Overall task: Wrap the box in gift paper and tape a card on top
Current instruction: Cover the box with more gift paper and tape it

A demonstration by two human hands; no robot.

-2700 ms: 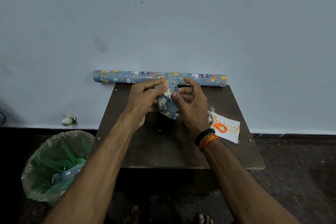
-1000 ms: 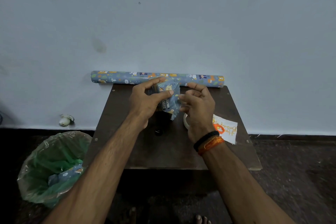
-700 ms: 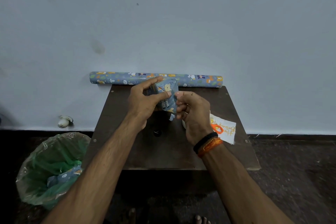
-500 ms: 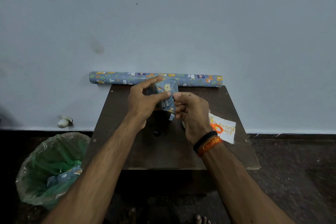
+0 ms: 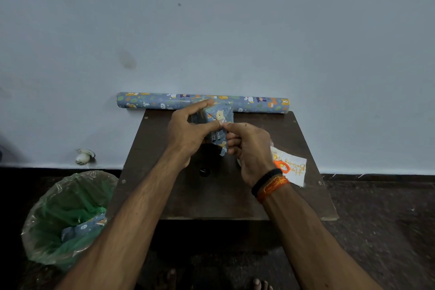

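Observation:
A small box (image 5: 217, 122), partly covered in blue animal-print gift paper, is held in the air above the dark table (image 5: 211, 193). My left hand (image 5: 188, 132) grips it from the left, thumb on the front and fingers over the top. My right hand (image 5: 249, 148) pinches the paper's loose edge at the box's front right, next to my left thumb. Part of the box's dark printed side shows below the paper. A white card (image 5: 293, 169) with yellow writing lies on the table's right side.
The gift paper roll (image 5: 164, 101) lies along the table's far edge against the wall. Orange-handled scissors (image 5: 281, 167) rest on the card, and a tape roll is mostly hidden behind my right hand. A green-lined bin (image 5: 63, 216) with paper scraps stands at the lower left.
The box has been turned and lifted a little toward the wall. My right hand closed from spread fingers to a pinch on the paper edge beside my left thumb.

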